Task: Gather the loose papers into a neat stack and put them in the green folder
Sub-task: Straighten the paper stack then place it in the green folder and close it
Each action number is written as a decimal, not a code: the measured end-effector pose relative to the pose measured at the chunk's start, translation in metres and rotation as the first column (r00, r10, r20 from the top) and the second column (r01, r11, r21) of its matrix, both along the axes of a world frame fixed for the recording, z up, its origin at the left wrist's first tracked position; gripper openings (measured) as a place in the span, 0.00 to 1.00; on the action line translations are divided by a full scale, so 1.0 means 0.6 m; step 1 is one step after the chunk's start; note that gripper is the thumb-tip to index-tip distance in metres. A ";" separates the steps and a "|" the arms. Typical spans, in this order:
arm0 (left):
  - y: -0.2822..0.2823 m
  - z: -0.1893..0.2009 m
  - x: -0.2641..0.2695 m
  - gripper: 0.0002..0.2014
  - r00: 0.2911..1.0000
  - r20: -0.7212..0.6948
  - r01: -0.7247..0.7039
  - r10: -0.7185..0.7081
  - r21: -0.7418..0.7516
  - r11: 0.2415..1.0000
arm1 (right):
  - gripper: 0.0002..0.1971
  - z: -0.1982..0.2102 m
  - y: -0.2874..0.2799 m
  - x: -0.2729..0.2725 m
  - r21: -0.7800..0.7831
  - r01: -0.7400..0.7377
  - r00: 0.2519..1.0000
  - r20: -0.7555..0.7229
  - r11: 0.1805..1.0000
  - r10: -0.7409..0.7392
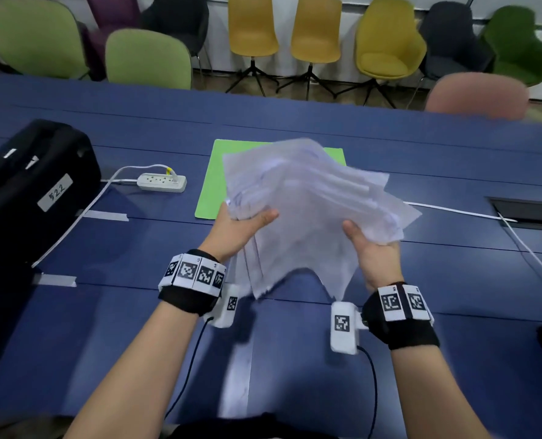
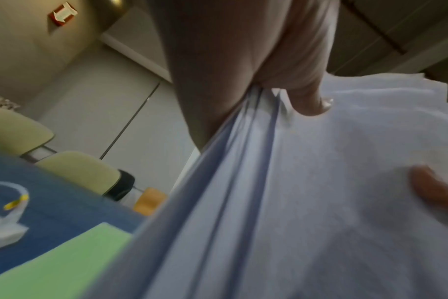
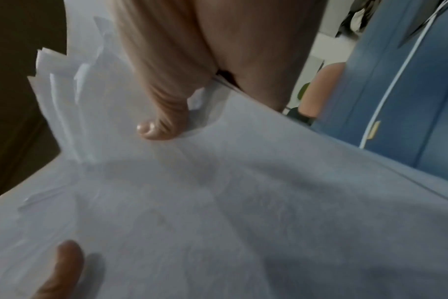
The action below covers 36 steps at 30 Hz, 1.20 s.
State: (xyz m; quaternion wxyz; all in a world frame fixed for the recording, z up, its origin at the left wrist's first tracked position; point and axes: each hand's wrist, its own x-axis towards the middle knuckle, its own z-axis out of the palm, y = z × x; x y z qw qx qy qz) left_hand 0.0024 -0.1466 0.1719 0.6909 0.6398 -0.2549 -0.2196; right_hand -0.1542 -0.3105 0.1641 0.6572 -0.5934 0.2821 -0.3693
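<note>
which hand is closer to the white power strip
Left. The left hand grips the papers on the side facing the power strip; the right hand grips their far side, farther away.

Head view: looks down from above toward 12 o'clock across blue table | wrist views: very close, each along its thumb | shared: fanned papers, opposite thumbs.
</note>
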 end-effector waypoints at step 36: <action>-0.041 -0.005 -0.039 0.32 0.830 0.117 -0.556 0.546 0.097 0.825 | 0.14 -0.068 -0.025 -0.020 -0.010 -0.191 0.969 -0.160 0.982 0.187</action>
